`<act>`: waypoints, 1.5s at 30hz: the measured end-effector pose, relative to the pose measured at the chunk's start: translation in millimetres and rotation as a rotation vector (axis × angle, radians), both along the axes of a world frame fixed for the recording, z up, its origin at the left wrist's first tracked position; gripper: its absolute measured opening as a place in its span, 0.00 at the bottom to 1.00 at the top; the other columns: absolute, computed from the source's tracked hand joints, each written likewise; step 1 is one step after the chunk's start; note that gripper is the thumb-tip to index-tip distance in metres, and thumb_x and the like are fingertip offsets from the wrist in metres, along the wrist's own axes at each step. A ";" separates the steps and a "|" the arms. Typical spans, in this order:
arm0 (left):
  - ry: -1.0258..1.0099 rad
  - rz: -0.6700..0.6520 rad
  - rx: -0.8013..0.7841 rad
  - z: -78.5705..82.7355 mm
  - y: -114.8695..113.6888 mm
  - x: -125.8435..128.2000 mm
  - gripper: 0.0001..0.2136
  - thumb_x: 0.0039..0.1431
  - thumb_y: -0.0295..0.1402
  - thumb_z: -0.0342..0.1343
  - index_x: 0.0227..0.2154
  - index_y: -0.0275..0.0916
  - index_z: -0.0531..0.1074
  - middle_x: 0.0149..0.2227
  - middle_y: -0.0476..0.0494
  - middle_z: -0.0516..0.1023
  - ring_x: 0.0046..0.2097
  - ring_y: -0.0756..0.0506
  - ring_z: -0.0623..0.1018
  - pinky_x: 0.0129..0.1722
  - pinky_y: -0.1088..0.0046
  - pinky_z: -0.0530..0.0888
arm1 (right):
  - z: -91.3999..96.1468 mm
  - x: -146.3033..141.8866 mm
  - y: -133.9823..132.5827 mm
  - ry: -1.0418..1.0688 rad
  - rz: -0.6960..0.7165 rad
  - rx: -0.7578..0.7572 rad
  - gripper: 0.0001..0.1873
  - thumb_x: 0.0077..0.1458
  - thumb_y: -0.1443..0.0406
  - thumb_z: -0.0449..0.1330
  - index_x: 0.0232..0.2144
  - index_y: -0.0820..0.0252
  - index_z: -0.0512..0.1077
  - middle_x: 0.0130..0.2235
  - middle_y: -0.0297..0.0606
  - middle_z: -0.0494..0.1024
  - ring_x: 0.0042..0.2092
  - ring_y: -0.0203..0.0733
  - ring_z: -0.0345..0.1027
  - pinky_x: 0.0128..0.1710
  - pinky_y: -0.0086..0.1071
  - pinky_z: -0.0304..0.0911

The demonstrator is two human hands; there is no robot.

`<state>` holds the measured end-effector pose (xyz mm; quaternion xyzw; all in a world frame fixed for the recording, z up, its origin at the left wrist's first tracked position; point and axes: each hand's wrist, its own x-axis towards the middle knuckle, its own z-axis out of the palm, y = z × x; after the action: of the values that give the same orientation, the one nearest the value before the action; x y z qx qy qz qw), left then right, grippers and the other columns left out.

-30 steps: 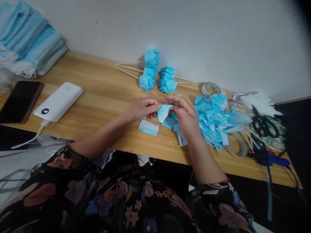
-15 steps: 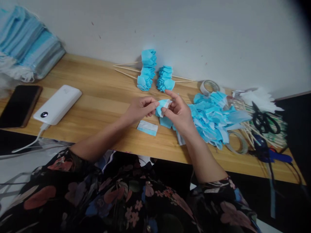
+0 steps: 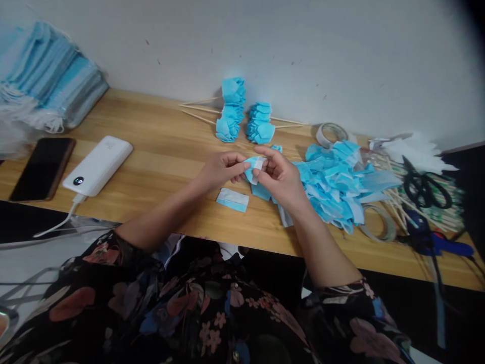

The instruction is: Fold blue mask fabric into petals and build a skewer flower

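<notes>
Both hands meet over the middle of the wooden table (image 3: 159,146). My left hand (image 3: 222,170) and my right hand (image 3: 278,177) each pinch the same small blue and white piece of mask fabric (image 3: 253,167), folding it between the fingertips. A folded blue-white piece (image 3: 232,199) lies on the table just below my left hand. A heap of cut blue fabric pieces (image 3: 333,177) spreads right of my right hand. Two rows of blue folded pieces on wooden skewers (image 3: 242,117) lie by the wall behind my hands.
A stack of blue face masks (image 3: 45,76) sits far left, with a black phone (image 3: 42,169) and a white power bank (image 3: 98,165) on a cable. At right lie tape rolls (image 3: 331,134), black scissors (image 3: 426,188), loose skewers (image 3: 443,215) and a blue tool (image 3: 435,242).
The fabric piece hung loose and wider a second ago; now it is folded smaller between both hands' fingertips. The hands have closed together slightly. The camera shifted a little.
</notes>
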<state>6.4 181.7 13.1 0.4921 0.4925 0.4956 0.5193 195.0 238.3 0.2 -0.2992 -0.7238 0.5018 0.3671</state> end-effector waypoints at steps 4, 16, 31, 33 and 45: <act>-0.027 0.001 -0.026 2.9 -0.4 0.1 0.10 0.63 0.30 0.63 0.26 0.35 0.73 0.21 0.52 0.75 0.23 0.56 0.72 0.27 0.82 0.71 | 7.7 2.8 0.6 0.064 -0.055 -0.065 0.20 0.63 0.44 0.64 0.47 0.47 0.80 0.33 0.32 0.77 0.34 0.41 0.74 0.34 0.37 0.74; 0.018 -0.099 -0.046 -1.6 -0.9 -0.3 0.07 0.62 0.31 0.63 0.29 0.35 0.75 0.23 0.51 0.77 0.25 0.55 0.74 0.27 0.81 0.72 | 5.9 -1.7 -0.3 -0.040 -0.155 0.038 0.08 0.54 0.57 0.69 0.32 0.54 0.77 0.26 0.28 0.72 0.28 0.34 0.63 0.29 0.31 0.61; -0.122 -0.060 -0.076 1.9 -2.0 0.8 0.09 0.66 0.30 0.62 0.29 0.34 0.74 0.22 0.50 0.77 0.24 0.54 0.75 0.28 0.79 0.74 | 13.1 1.1 -7.8 -0.085 -0.129 0.377 0.08 0.59 0.68 0.62 0.37 0.53 0.81 0.39 0.32 0.87 0.39 0.39 0.80 0.39 0.34 0.75; -0.122 -0.052 -0.085 1.5 -1.9 1.1 0.09 0.66 0.32 0.63 0.30 0.34 0.75 0.22 0.50 0.77 0.24 0.54 0.76 0.28 0.79 0.74 | 13.1 0.9 -8.0 -0.086 -0.130 0.394 0.09 0.59 0.69 0.61 0.37 0.53 0.81 0.39 0.32 0.87 0.39 0.39 0.80 0.38 0.34 0.75; -0.222 0.016 -0.160 -1.6 3.0 0.7 0.10 0.65 0.31 0.66 0.29 0.35 0.73 0.21 0.52 0.77 0.21 0.55 0.75 0.24 0.81 0.72 | 12.0 6.5 -5.2 -0.070 -0.023 0.444 0.22 0.64 0.73 0.52 0.46 0.48 0.83 0.49 0.32 0.86 0.48 0.42 0.82 0.50 0.41 0.78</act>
<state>7.1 184.7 11.4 0.3872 0.4739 0.5101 0.6044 201.5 233.2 12.3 -0.2361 -0.8254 0.3153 0.4045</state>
